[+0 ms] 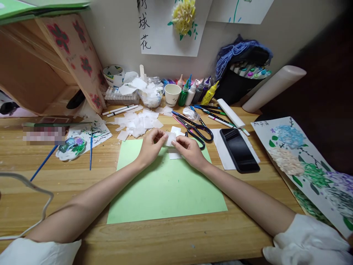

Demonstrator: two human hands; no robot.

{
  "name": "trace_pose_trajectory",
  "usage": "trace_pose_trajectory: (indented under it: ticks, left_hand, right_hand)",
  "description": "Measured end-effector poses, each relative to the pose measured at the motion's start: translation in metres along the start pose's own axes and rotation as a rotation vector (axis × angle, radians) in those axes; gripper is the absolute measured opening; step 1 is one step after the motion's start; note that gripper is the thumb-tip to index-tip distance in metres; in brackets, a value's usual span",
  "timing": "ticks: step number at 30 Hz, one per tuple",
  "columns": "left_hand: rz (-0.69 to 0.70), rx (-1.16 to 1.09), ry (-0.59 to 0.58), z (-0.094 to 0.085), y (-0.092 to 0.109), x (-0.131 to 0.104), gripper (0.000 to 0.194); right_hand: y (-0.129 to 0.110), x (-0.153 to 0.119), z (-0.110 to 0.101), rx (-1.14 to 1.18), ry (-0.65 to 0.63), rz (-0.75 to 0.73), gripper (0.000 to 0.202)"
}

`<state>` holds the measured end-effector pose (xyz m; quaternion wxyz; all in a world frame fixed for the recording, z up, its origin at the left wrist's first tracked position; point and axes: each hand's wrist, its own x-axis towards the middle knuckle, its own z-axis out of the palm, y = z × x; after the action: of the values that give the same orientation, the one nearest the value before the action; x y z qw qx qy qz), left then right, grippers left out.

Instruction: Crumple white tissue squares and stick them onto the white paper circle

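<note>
A small piece of thin white paper (170, 139) is pinched between my two hands above the far part of a green sheet (165, 191). My left hand (152, 146) grips its left side with thumb and fingers, and my right hand (189, 150) holds the right side. Under and behind my fingers lies a white paper piece (175, 154), partly covered by my right hand. Black-handled scissors (195, 130) rest just beyond my right hand. A pile of cut white paper squares (143, 122) spreads beyond my left hand.
A paper cup (173, 94) and paint bottles (190, 94) line the wall. To the right are a black phone (239, 150) and a flower picture (303, 158). At left are a paint palette (71, 148), a brush (91, 151) and a white cable (46, 206).
</note>
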<state>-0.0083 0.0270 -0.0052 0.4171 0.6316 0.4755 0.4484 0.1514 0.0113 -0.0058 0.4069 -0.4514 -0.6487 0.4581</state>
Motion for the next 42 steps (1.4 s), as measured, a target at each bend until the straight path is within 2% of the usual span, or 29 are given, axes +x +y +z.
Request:
trace_pose_trajectory:
  ticks: [4, 7, 11, 16, 25, 29, 33, 37, 42]
  left_hand:
    - [-0.038, 0.117, 0.069, 0.001, 0.000, -0.001, 0.018]
    - [-0.013, 0.186, 0.072, 0.001, 0.001, -0.002, 0.017]
    - [0.122, 0.315, 0.113, 0.001, 0.005, -0.005, 0.014]
    - [0.330, 0.482, 0.016, 0.003, 0.010, -0.010, 0.011]
    - [0.480, 0.642, 0.107, 0.004, 0.001, -0.014, 0.015]
    - [0.489, 0.651, 0.121, 0.003, -0.001, -0.014, 0.015]
    - [0.437, 0.619, 0.121, 0.003, 0.000, -0.013, 0.016]
    - [0.386, 0.571, 0.121, 0.003, 0.003, -0.013, 0.017]
    - [0.383, 0.558, 0.126, 0.003, 0.005, -0.014, 0.016]
  right_hand:
    - [-0.002, 0.001, -0.001, 0.041, 0.000, 0.031, 0.029]
    - [-0.002, 0.001, -0.002, 0.023, 0.012, 0.039, 0.032]
    - [-0.001, 0.001, -0.002, 0.011, 0.045, 0.057, 0.034]
    - [0.002, 0.001, -0.002, 0.017, 0.065, 0.072, 0.033]
    - [0.001, 0.001, -0.002, 0.036, 0.008, 0.061, 0.044]
    - [-0.001, 0.000, -0.003, 0.048, -0.021, 0.077, 0.042]
    - [-0.004, -0.001, -0.003, 0.033, -0.047, 0.070, 0.038]
    - [-0.003, 0.000, -0.002, 0.048, -0.039, 0.066, 0.026]
    - [-0.002, -0.001, -0.001, 0.057, -0.020, 0.078, 0.022]
